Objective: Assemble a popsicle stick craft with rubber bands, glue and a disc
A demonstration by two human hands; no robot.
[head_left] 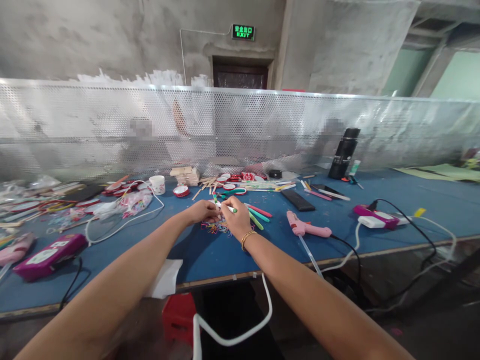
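Observation:
My right hand is closed around a white marker pen with a green end, held slanted. Close beside it, my left hand pinches a thin, narrow piece with green on it, standing up from the fingers. The pen's tip is hidden between the two hands. Under and around the hands lie tangled coloured rubber bands. Right of my right hand are several coloured markers, among them a red one, a teal one and a light green one.
A pink glue gun and black phone lie to the right. Purple power strips sit at both sides, with trailing cables. Behind are a paper cup, wooden sticks and a black flask before a perforated metal screen.

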